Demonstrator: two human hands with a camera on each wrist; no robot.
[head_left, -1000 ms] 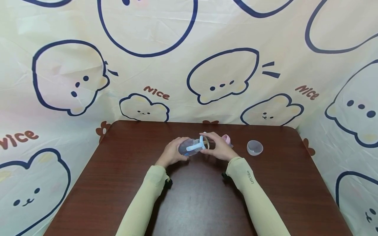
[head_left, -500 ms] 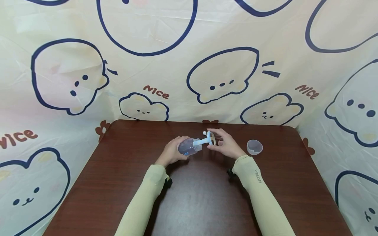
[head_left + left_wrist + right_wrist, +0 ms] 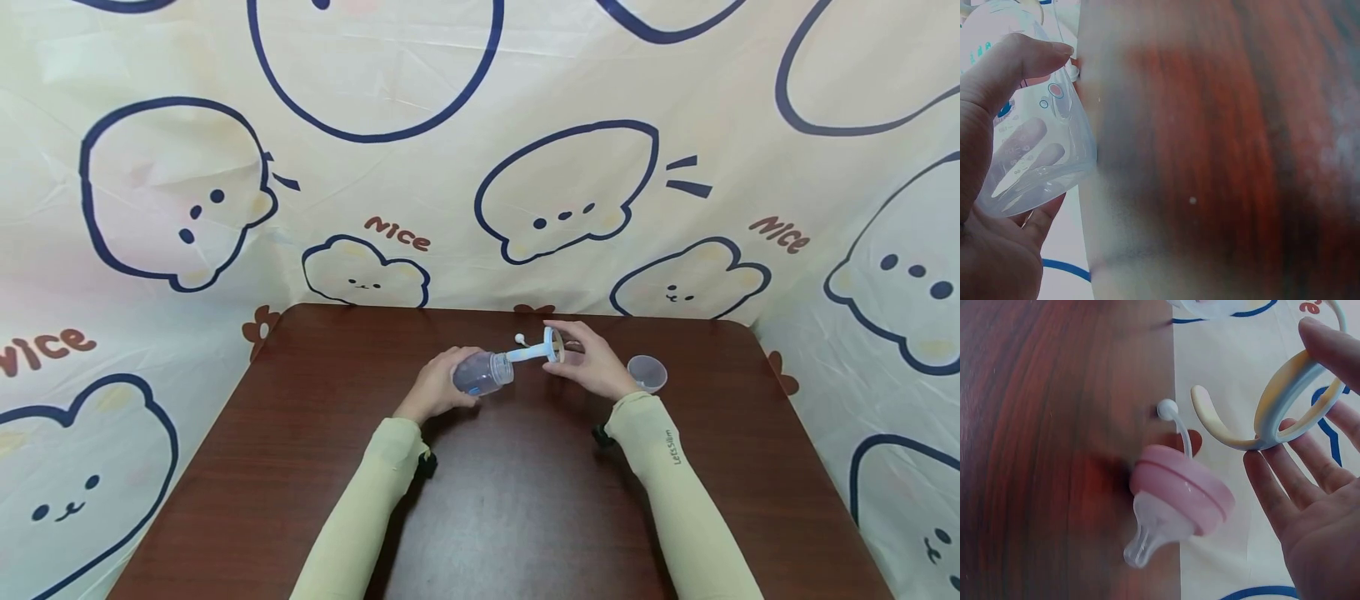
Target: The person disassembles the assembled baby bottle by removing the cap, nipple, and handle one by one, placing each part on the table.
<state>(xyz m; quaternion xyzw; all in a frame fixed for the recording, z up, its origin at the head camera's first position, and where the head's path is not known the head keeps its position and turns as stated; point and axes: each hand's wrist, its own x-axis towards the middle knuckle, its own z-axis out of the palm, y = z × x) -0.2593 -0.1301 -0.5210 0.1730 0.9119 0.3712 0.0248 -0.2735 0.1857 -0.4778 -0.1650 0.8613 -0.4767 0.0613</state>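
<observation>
My left hand grips a clear baby bottle lying tilted just above the brown table, its open neck pointing right. In the left wrist view the bottle sits in my palm with the thumb over it. My right hand pinches a pale blue and cream handle ring, a short way to the right of the bottle's neck. The right wrist view shows the handle ring between thumb and fingers. Below it a pink collar with a clear teat lies on the table.
A clear dome cap stands on the table just right of my right hand. A thin straw with a white ball end lies by the pink collar. A cartoon-print cloth walls the table's back and sides.
My right hand has drawn the handle ring off the bottle's neck and moved it right and a little away. The left hand and bottle stayed put.
</observation>
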